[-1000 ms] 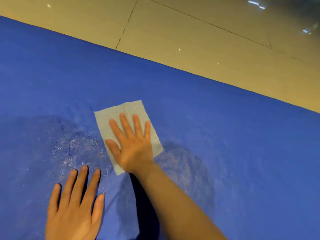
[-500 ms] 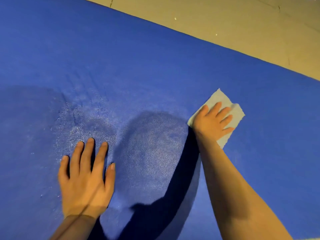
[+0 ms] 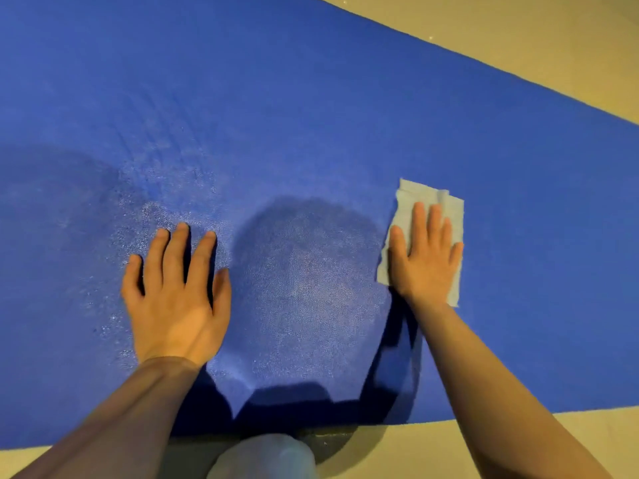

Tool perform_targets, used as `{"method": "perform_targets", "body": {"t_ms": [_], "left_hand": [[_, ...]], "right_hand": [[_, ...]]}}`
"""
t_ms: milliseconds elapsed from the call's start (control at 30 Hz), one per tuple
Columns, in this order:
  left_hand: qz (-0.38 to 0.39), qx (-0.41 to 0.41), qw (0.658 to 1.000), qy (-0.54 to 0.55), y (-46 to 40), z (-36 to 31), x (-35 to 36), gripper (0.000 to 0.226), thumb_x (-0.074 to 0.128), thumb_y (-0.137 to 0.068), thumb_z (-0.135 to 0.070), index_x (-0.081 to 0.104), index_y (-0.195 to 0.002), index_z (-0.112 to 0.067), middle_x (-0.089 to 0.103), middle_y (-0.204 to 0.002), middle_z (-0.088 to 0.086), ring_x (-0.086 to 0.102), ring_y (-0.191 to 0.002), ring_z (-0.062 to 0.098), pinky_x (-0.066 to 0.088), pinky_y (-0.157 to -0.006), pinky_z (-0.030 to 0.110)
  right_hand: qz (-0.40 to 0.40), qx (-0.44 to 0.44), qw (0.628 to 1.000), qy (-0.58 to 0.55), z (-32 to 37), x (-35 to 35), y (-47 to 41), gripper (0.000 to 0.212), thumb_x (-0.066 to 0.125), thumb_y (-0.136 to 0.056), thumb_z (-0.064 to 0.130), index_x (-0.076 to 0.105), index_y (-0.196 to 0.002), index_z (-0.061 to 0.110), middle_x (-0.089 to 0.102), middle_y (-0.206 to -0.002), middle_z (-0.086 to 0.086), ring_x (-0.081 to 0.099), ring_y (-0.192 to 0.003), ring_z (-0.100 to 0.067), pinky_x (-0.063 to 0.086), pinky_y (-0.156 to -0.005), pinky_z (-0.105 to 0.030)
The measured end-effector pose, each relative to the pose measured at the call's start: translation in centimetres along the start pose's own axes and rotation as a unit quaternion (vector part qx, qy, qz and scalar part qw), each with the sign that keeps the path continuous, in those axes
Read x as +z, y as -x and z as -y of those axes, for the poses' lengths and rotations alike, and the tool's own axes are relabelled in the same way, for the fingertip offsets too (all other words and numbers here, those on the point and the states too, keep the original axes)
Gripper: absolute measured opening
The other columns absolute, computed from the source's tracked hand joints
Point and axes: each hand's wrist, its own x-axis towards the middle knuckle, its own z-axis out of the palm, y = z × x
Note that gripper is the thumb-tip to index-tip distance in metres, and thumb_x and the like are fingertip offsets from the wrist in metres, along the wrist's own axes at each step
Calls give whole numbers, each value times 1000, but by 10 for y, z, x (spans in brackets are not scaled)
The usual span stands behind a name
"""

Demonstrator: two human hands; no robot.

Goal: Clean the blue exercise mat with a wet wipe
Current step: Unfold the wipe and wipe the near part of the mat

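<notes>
The mat (image 3: 311, 98) ran left to right across the floor (image 3: 553, 36). Left hand (image 3: 176, 292) lay flat, bracing it. Right hand (image 3: 427, 254), fingers straight, pressed the wipe (image 3: 401, 216) down, with unwiped mat off to its right.

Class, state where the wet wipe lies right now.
In the head view, the wet wipe lies flat on the blue mat, right of centre, under the right hand.
</notes>
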Motion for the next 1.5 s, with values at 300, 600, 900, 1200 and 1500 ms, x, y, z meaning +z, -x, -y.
{"method": "perform_targets", "body": {"t_ms": [300,600,900,1200,1500], "left_hand": [[-1,-6,1000,14,0,1,4,50,41,-96,-36,52,-138,-11,45,-147,18,34,-142,37,16,-113,52],[17,1,1000,25,0,5,3,47,39,-99,-31,47,-142,-14,39,-152,16,27,-145,36,14,-115,53],[6,1,1000,17,0,2,4,45,45,-98,-27,48,-142,-13,41,-151,16,31,-144,37,18,-114,56],[16,-5,1000,26,-1,3,3,47,40,-98,-33,50,-141,-15,40,-153,14,30,-145,35,15,-115,52],[3,-6,1000,28,0,3,3,46,40,-99,-33,50,-141,-15,40,-153,13,28,-145,32,13,-115,47]], "right_hand": [[-22,73,997,-8,69,28,47,64,12,-100,50,12,-157,19,2,-164,-11,2,-150,-37,-3,-117,-59],[-7,-330,944,28,77,40,127,59,32,-99,53,38,-151,24,28,-159,-4,22,-149,-27,19,-116,-59],[28,-189,978,78,-41,11,132,67,15,-100,61,21,-155,23,14,-163,-8,9,-150,-36,9,-115,-66],[8,-679,731,67,40,39,146,37,49,-103,36,53,-140,34,44,-151,1,36,-142,-30,26,-112,-63],[1,-708,684,174,-105,8,122,32,32,-108,21,47,-134,29,47,-140,2,21,-148,-29,20,-116,-57]]}}
